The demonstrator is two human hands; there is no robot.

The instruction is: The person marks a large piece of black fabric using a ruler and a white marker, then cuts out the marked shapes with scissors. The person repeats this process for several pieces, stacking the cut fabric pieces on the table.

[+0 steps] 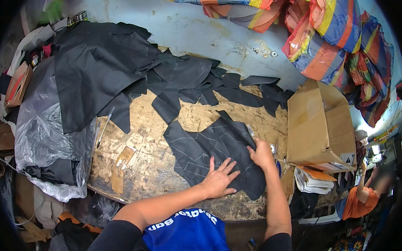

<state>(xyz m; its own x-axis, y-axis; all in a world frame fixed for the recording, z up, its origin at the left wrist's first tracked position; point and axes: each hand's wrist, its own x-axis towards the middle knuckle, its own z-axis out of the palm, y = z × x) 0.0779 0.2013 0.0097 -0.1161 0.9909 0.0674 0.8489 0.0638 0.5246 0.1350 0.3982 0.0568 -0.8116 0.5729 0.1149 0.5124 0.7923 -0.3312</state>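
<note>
A dark cut fabric piece [209, 144] with pale chalk lines lies flat on the worn wooden table [144, 163]. My left hand [218, 178] presses flat on its near edge with fingers spread. My right hand [261, 153] rests on the piece's right side and seems to grip a small pale marking tool [250, 130] that points away from me; the grip itself is hard to make out. More dark fabric cut-outs [189, 79] lie heaped across the far side of the table.
An open cardboard box [321, 127] stands at the table's right end. A grey plastic bag [46, 135] with dark cloth lies at the left. Striped woven sacks [324, 32] hang beyond. Another person in an orange top [360, 202] is at the lower right.
</note>
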